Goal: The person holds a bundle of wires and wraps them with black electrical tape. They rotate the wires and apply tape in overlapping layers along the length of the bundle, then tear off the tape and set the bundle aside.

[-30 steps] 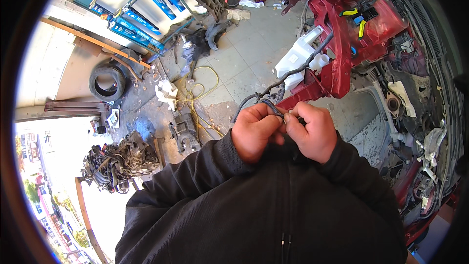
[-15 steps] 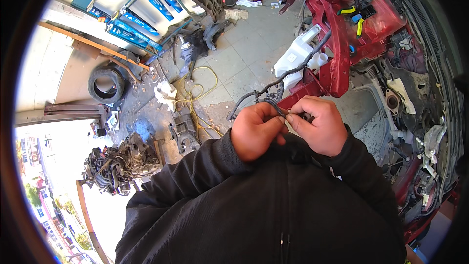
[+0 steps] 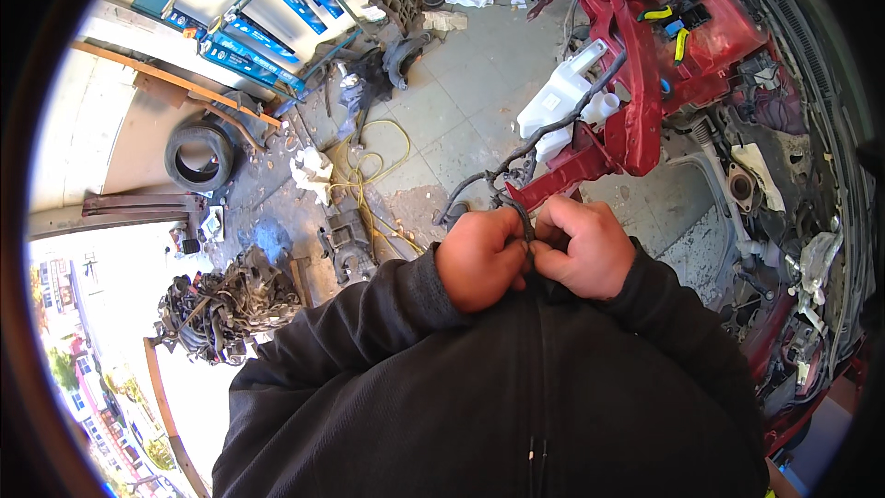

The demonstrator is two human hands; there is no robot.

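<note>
A black wrapped wiring harness (image 3: 558, 129) runs down from the red car body, past a white plastic reservoir (image 3: 560, 101), and loops back toward my chest. Its near end is pinched between my two hands. My left hand (image 3: 481, 260) is closed, thumb and fingers gripping the harness from the left. From the right, my right hand (image 3: 587, 247) is closed on the same stretch, its fingertips almost touching those of the left. Both thumbs hide the exact spot between them. Just beyond my hands lies a red metal rail end (image 3: 562, 179) of the car front.
The stripped engine bay with yellow-handled tools (image 3: 680, 46) fills the right side. On the floor at left are a yellow hose (image 3: 373, 166), a tyre (image 3: 199, 156), an engine (image 3: 230, 304) and loose car parts (image 3: 348, 244). Blue boxes (image 3: 249, 46) hang on the far left wall.
Both hands have come slightly closer to my body, drawing the held end of the harness down. More of the harness and the red rail end now shows above them.
</note>
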